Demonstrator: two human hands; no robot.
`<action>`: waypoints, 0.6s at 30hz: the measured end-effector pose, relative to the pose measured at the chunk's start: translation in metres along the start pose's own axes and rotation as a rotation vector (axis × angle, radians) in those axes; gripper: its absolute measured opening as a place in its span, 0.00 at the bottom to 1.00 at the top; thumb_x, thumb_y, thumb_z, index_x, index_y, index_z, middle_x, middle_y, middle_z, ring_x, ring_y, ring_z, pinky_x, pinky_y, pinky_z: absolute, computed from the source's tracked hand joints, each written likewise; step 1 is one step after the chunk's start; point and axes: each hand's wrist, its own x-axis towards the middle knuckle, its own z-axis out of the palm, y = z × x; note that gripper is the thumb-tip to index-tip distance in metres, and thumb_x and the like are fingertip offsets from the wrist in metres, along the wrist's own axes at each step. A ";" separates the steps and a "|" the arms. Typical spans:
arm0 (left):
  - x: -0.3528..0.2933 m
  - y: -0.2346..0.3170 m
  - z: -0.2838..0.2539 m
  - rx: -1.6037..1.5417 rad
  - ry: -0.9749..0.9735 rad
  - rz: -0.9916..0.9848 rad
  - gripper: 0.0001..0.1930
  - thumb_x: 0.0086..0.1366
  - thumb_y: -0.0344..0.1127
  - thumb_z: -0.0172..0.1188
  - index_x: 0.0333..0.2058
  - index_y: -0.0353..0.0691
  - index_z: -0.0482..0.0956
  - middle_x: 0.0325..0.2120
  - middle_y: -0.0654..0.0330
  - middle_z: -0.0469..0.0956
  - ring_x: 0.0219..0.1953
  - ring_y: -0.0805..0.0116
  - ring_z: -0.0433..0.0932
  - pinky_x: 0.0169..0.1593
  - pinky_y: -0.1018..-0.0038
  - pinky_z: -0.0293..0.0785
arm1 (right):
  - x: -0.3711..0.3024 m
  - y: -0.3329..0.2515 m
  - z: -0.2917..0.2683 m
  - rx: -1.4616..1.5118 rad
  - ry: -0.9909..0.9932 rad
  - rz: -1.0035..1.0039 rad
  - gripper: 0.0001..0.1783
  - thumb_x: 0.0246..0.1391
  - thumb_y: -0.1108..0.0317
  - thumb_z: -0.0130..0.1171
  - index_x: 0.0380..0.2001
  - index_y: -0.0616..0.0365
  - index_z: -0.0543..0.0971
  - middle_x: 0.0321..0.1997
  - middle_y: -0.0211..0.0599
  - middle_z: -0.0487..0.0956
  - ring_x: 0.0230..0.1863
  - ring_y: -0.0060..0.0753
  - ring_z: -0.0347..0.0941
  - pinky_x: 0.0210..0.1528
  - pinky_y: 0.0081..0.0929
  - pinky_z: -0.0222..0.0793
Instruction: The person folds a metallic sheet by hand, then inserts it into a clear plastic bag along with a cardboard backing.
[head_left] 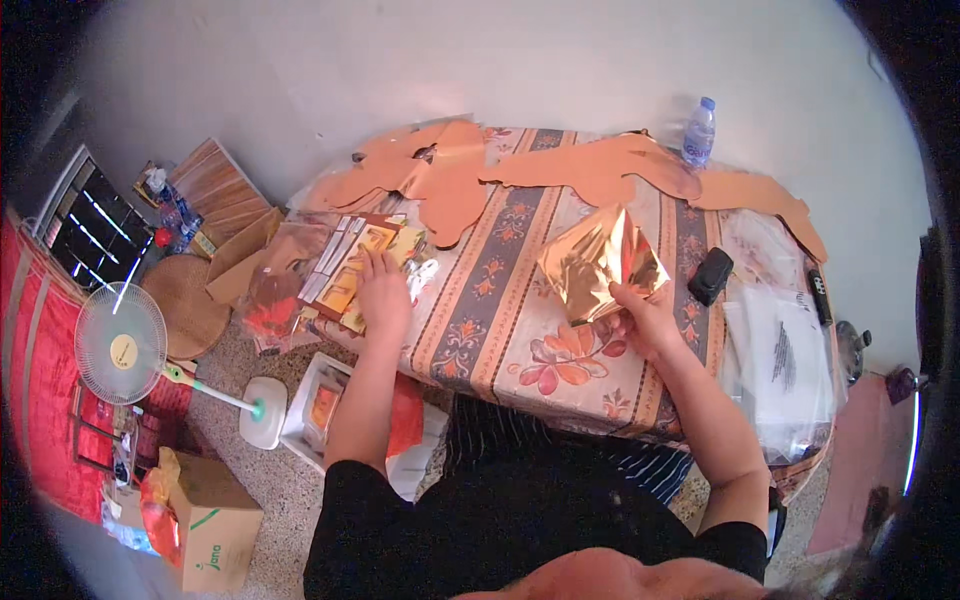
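Note:
My right hand pinches the lower right edge of a shiny gold foil sheet, raised over the right half of the table. A red patch shows on the foil near my thumb. On the left, my left hand rests with its fingers laid over a pile of yellow, brown and white printed cards. Clear plastic bags with red pieces lie beside that pile at the table's left edge. Just right of the cards sits a small crumple of clear or silvery wrapping.
Orange-brown cut-outs stretch along the back of the patterned tablecloth. A water bottle stands behind, a black object and white plastic bags lie right. Below left are a fan, a white bin and a carton.

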 end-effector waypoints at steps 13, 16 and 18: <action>0.003 -0.005 -0.008 -0.027 -0.003 0.036 0.26 0.60 0.38 0.54 0.53 0.26 0.68 0.54 0.40 0.69 0.61 0.45 0.64 0.61 0.58 0.62 | 0.000 0.011 -0.004 0.017 -0.052 -0.016 0.06 0.58 0.69 0.58 0.31 0.60 0.76 0.21 0.32 0.77 0.17 0.23 0.70 0.18 0.22 0.65; 0.005 -0.010 -0.032 -0.279 -0.187 0.039 0.21 0.58 0.38 0.57 0.45 0.26 0.74 0.49 0.39 0.72 0.56 0.42 0.68 0.58 0.60 0.66 | -0.001 0.015 -0.008 -0.017 -0.045 -0.010 0.07 0.57 0.69 0.60 0.28 0.58 0.74 0.19 0.32 0.75 0.17 0.25 0.70 0.18 0.22 0.62; 0.006 -0.009 -0.053 -0.243 -0.243 0.013 0.18 0.58 0.37 0.57 0.41 0.28 0.76 0.46 0.41 0.74 0.52 0.44 0.71 0.54 0.59 0.69 | -0.002 0.012 -0.008 -0.045 -0.015 0.029 0.08 0.57 0.68 0.60 0.27 0.57 0.74 0.19 0.32 0.75 0.17 0.25 0.70 0.18 0.22 0.62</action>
